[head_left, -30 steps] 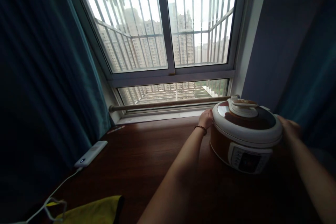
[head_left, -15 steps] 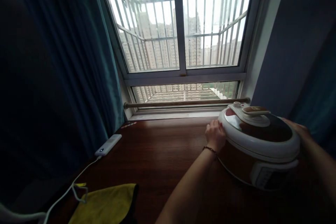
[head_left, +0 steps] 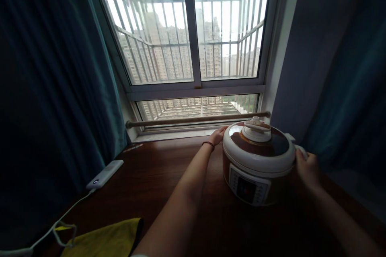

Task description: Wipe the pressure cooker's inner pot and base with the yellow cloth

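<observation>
A round white and brown electric pressure cooker [head_left: 255,162] stands on the dark wooden tabletop. Its control panel [head_left: 249,186] is turned toward the front left, and the lid [head_left: 259,140] with its knob is on. At the far left side of the cooker, my left hand [head_left: 218,135] is closed on its edge; the fingertips are partly hidden. On the right, my right hand [head_left: 306,167] wraps round the cooker's white handle [head_left: 300,151].
A white power bank or similar flat device [head_left: 105,174] with a white cable [head_left: 68,213] lies left. Near the front left is a yellow cloth [head_left: 104,239]. Behind the table are a barred window [head_left: 197,87] and a rail [head_left: 196,120]; blue curtains [head_left: 102,100] hang at both sides.
The cooker has been turned so its panel swung from front right to front left. Both hands have shifted their hold, the right now on a handle. My view has turned slightly right.
</observation>
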The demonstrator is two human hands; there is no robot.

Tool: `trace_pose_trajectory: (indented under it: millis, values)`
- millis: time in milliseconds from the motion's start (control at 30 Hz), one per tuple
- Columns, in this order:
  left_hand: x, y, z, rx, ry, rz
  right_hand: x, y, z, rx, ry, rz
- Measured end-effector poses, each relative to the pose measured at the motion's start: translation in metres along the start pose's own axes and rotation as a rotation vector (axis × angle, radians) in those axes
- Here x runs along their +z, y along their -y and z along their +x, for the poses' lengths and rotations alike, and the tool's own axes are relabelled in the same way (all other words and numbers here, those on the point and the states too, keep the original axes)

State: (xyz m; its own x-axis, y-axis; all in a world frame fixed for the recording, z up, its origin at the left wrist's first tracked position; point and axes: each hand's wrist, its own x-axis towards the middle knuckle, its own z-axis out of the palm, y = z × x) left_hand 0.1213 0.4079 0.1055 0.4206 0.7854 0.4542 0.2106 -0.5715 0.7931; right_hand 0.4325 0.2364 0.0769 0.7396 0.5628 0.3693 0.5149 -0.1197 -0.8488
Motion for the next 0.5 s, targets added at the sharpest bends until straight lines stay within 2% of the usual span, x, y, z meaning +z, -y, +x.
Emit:
trace_pose_trajectory:
  millis: [133, 300, 500]
  values:
    - [0.001, 0.007, 0.002, 0.014, 0.007, -0.068, -0.005, 0.012, -0.006, 0.051, 0.039, -0.005]
    - [-0.004, 0.003, -0.016, 0.027, -0.011, -0.079, -0.004, 0.017, 0.000, 0.012, 0.082, 0.034]
    - [-0.031, -0.003, -0.043, 0.018, -0.024, -0.064, 0.007, 0.037, -0.005, -0.018, 0.189, 0.111]
